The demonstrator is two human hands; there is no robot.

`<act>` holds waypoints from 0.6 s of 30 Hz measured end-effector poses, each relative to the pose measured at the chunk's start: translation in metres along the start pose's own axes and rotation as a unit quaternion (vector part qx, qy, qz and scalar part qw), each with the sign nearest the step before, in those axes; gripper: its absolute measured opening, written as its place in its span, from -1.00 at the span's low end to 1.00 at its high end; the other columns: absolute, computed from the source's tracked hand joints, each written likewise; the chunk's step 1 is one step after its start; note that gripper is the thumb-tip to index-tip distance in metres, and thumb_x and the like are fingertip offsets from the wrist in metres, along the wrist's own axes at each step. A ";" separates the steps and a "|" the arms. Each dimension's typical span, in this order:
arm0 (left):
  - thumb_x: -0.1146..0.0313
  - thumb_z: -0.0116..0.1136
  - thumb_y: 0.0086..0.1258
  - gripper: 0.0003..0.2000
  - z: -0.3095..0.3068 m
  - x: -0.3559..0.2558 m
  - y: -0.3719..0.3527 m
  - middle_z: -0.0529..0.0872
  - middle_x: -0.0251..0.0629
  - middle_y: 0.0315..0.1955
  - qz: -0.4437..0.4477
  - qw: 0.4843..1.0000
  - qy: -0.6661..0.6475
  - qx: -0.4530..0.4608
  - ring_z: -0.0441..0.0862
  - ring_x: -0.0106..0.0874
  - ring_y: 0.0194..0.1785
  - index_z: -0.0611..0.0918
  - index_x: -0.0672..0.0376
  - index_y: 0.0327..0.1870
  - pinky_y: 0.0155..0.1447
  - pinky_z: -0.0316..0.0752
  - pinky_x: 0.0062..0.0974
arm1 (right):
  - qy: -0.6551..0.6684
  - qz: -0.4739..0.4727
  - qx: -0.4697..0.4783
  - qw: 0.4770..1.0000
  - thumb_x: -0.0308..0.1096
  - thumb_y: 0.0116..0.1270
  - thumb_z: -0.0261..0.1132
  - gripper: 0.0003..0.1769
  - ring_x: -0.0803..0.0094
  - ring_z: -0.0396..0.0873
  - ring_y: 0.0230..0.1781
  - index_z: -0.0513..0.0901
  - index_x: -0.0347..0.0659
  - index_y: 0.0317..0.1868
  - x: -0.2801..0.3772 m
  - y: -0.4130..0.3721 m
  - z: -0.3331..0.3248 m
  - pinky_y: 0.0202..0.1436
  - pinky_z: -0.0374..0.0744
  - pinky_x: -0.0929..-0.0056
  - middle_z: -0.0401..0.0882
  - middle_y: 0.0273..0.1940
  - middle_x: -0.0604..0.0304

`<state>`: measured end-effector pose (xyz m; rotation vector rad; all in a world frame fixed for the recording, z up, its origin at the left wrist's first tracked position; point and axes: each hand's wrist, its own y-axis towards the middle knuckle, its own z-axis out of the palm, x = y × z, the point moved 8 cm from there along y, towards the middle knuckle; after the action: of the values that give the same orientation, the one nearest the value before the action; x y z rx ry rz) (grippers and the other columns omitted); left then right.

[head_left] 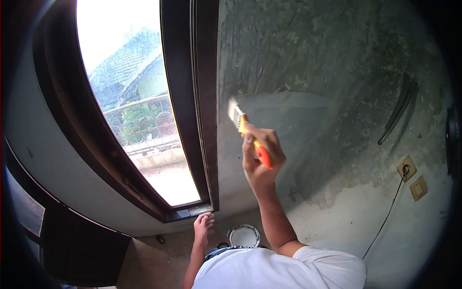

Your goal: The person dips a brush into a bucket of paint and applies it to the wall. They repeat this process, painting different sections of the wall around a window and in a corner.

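My right hand (263,156) is wrapped round the yellow and orange handle of a paintbrush (242,123). Its bristles are blurred and lie close to the wall (288,62), just right of the dark window frame (204,96). Around the brush is a smooth, paler patch of wet-looking paint (293,108), against the mottled, peeling surface. My left hand (204,222) hangs low by the bottom corner of the window frame, fingers loosely bent and nothing visible in them. Below, near my body, stands a round bucket (244,236) with a white inside and smeared rim.
A socket (406,168) with a plugged-in black cable (385,216) and a switch (418,188) are on the right wall. A dark curved strip (398,111) hangs above them. Dark furniture (86,241) stands at lower left on the tiled floor (149,260).
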<state>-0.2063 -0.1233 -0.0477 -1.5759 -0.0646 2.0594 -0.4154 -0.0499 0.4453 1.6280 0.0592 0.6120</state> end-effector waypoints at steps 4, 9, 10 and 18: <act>0.29 0.06 0.82 -0.72 -0.008 0.008 -0.001 0.91 -0.21 0.12 -0.017 1.000 0.005 -0.016 0.83 -0.44 0.02 0.78 0.15 0.25 0.15 0.68 -0.43 | -0.045 -0.026 0.024 0.998 -0.57 0.47 0.51 -0.65 0.29 0.76 -0.20 0.83 -0.13 0.21 -0.005 -0.005 0.022 -0.13 0.74 0.31 0.76 -0.12 0.14; 0.30 0.07 0.82 -0.73 -0.012 0.006 -0.003 0.91 -0.20 0.12 -0.021 1.000 0.005 -0.011 0.83 -0.45 0.02 0.78 0.14 0.25 0.14 0.68 -0.44 | -0.019 -0.038 0.014 0.999 -0.55 0.47 0.51 -0.67 0.29 0.79 -0.16 0.84 -0.10 0.19 0.005 -0.008 0.025 -0.10 0.76 0.32 0.75 -0.08 0.14; 0.30 0.08 0.82 -0.73 -0.011 0.004 -0.002 0.91 -0.20 0.12 -0.015 1.000 0.001 -0.007 0.83 -0.44 0.02 0.79 0.14 0.25 0.14 0.68 -0.44 | -0.014 -0.022 -0.001 1.000 -0.56 0.47 0.51 -0.69 0.30 0.80 -0.15 0.84 -0.11 0.17 0.002 -0.007 0.011 -0.10 0.76 0.31 0.76 -0.07 0.14; 0.31 0.05 0.83 -0.73 -0.025 0.009 -0.004 0.91 -0.21 0.12 -0.036 0.999 0.017 -0.011 0.83 -0.47 0.01 0.78 0.15 0.24 0.13 0.67 -0.46 | -0.028 -0.062 0.030 0.997 -0.55 0.56 0.45 -0.80 0.30 0.83 -0.14 0.86 -0.22 0.12 -0.009 -0.017 0.025 -0.05 0.75 0.35 0.81 -0.10 0.10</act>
<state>-0.1837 -0.1231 -0.0618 -1.5982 -0.1298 1.9823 -0.4077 -0.0734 0.4256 1.6849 0.1377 0.4741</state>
